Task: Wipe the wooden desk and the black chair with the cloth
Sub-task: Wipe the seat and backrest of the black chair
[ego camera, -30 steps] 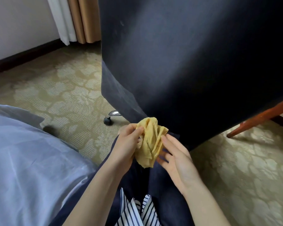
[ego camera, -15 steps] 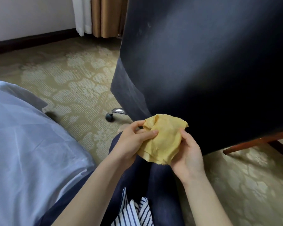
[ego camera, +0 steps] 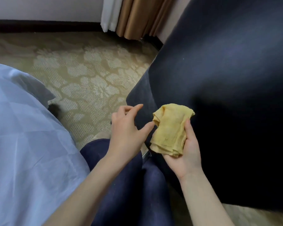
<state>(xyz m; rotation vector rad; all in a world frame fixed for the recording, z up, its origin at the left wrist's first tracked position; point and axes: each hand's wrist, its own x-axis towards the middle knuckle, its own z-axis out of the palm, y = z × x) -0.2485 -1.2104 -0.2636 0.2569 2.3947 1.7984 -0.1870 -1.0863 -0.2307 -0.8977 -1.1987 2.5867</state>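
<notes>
Beyond the pale bed sheet [ego camera: 23,136] and patterned carpet [ego camera: 82,75], the left hand [ego camera: 127,128] hovers with fingers loosely apart, holding nothing (thumb tip just beside the cloth [ego camera: 170,132]), while the right hand [ego camera: 186,154], fingers and thumb clamped on it, holds that folded yellow cloth against the black chair [ego camera: 227,79].

A pale bedsheet [ego camera: 23,144] fills the lower left of the frame, lying over a beige carpet [ego camera: 82,75] with a light floral pattern. A dark skirting board [ego camera: 39,27] runs along the upper left under a pale wall [ego camera: 39,7]; white and tan curtains [ego camera: 134,17] hang at top centre
</notes>
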